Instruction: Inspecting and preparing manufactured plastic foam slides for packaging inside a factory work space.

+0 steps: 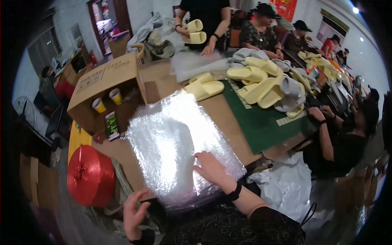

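The brown tabletop (232, 126) fills the centre of the frame. In its middle lies the silver film (159, 155), its long axis seeming to run from upper left to lower right. My right hand (212, 168) is the nearer one: it rests on the film's lower right part, so most of the film lies up and left from this grip. Thumb and forefinger stand apart, nothing visible between them. My left hand (135, 212), lower left, is just beside the film; its grip is wide and holds nothing. At upper left, the box (118, 67) stands near the film; at right, the mat (261, 134); at lower left, the red bundle (92, 175). Slippers (209, 90) sit close at the film's upper edge, perhaps touching.
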